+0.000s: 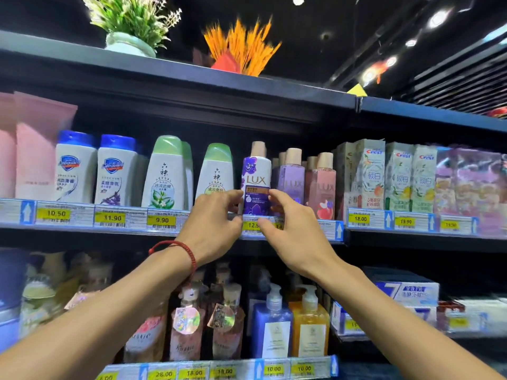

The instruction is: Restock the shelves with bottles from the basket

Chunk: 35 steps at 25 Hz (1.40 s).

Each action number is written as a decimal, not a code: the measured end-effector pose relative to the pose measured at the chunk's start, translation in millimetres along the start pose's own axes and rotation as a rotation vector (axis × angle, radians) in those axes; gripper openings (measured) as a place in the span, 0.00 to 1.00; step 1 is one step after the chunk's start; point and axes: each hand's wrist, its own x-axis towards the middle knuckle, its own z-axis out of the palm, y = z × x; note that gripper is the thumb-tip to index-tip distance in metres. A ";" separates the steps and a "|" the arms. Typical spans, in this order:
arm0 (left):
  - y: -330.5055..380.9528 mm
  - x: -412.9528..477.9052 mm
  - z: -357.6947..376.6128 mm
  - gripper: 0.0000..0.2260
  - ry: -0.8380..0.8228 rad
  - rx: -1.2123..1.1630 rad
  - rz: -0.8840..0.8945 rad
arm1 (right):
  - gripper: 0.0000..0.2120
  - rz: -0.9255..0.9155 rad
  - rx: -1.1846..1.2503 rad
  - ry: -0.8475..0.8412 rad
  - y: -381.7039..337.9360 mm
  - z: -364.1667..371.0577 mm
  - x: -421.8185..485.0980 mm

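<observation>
Left hand (216,226), right hand (293,229) — pinching the upright LUX bottle (256,182).

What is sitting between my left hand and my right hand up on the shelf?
The head view shows one purple-and-white Lux bottle, upright at the edge of the shelf, between your left hand and right hand.

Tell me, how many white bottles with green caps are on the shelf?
3. One white plastic bottle with a green cap stands above the 9.90 tag, a second peeks out behind its right side, a third stands beside the left hand. More may hide behind.
</observation>
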 end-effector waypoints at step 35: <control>-46.4 -82.2 -48.3 0.26 -0.116 0.774 0.279 | 0.29 -0.252 -0.563 0.043 -27.5 25.6 -65.9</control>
